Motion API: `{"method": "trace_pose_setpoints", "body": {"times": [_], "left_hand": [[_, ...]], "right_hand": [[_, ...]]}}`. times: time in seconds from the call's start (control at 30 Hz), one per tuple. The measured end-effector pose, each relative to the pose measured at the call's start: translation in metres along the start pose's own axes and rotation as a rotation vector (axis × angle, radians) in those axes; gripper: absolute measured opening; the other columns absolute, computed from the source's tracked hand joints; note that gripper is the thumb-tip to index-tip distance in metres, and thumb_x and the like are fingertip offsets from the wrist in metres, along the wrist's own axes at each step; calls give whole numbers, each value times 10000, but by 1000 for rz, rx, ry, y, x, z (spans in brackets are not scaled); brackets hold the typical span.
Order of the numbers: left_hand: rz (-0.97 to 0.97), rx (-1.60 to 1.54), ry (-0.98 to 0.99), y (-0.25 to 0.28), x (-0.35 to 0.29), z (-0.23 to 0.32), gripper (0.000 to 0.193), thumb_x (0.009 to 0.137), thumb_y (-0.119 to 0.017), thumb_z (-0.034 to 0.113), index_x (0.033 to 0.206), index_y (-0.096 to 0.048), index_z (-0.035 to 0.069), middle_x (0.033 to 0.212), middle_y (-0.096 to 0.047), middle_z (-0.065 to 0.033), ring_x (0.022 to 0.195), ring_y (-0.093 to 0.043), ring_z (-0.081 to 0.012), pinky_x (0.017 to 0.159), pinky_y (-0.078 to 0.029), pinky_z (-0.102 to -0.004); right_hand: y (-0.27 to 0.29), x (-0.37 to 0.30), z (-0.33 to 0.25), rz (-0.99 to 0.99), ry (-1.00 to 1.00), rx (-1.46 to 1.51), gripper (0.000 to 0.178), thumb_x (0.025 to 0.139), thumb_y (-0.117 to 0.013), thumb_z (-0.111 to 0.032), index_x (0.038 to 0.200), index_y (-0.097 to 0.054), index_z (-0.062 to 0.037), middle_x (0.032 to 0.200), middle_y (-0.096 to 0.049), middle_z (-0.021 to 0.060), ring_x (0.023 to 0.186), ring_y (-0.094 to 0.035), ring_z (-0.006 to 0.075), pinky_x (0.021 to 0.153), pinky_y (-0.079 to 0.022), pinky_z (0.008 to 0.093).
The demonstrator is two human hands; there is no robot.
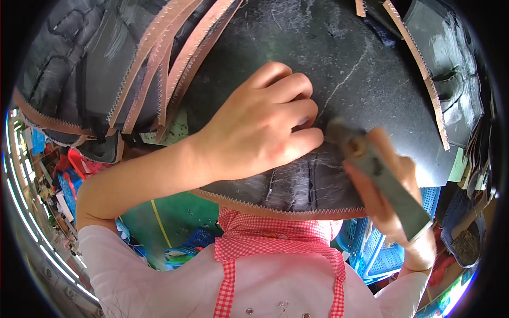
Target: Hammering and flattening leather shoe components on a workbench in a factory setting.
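My right hand (389, 180) grips a hammer (389, 188) close to its head. The hammer has a rounded face at one end and a long flat grey end, and motion smears it. Just left of it, my left hand (265, 119) lies on a dark panel (291, 183) with its fingers curled down; the fingertips and anything under them are hidden. This panel has whitish smears and a pinkish-brown edging with zigzag stitching along its near side. Both hands are over a black, scratched work surface (350, 63).
Similar dark panels with brown stitched strips (180, 58) are piled at the far left. Another edged panel (442, 69) lies at the far right. Blue plastic baskets (379, 254) stand below the surface on the right, above a green floor (175, 212).
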State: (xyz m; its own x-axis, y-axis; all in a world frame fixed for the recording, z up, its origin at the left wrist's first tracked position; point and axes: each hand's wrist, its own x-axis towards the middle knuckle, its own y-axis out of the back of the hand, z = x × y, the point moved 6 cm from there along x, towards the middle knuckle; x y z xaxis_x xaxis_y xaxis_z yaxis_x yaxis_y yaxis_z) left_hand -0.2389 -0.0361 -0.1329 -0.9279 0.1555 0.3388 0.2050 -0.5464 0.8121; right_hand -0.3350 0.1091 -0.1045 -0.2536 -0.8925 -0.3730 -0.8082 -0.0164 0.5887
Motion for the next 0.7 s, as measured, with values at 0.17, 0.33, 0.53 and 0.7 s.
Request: {"method": "trace_pose_setpoints", "body": {"times": [0.17, 0.33, 0.53, 0.7], "left_hand": [[12, -96, 200, 11, -10, -16, 233, 649, -878, 181, 853, -767, 176, 982, -641, 30, 1048, -575, -241, 915, -424, -418], [28, 46, 79, 1, -16, 5, 211, 684, -863, 193, 872, -769, 173, 973, -650, 39, 1042, -570, -246, 909, -429, -439], [50, 30, 233, 15, -23, -11, 256, 661, -877, 225, 896, -779, 194, 1074, -616, 3, 1062, -545, -246, 917, -408, -430], [87, -81, 211, 5, -29, -9, 253, 648, -892, 168, 873, -777, 179, 983, -653, 28, 1041, -568, -247, 893, -420, -402]], "right_hand": [[3, 7, -5, -5, 51, 159, 202, 961, -658, -15, 1148, -605, 40, 869, -643, 178, 717, -692, 352, 606, -505, 372], [11, 0, -10, 228, 78, 50, 246, 962, -664, -15, 1177, -575, 64, 881, -701, 190, 683, -713, 318, 614, -529, 365], [-5, 9, -6, -1, 110, 65, 187, 936, -656, -30, 1110, -588, -16, 801, -556, 165, 711, -688, 390, 573, -531, 408], [13, 7, -21, 165, 100, -6, 194, 950, -656, 9, 1136, -637, 61, 931, -664, 194, 723, -676, 297, 663, -500, 337]]}}
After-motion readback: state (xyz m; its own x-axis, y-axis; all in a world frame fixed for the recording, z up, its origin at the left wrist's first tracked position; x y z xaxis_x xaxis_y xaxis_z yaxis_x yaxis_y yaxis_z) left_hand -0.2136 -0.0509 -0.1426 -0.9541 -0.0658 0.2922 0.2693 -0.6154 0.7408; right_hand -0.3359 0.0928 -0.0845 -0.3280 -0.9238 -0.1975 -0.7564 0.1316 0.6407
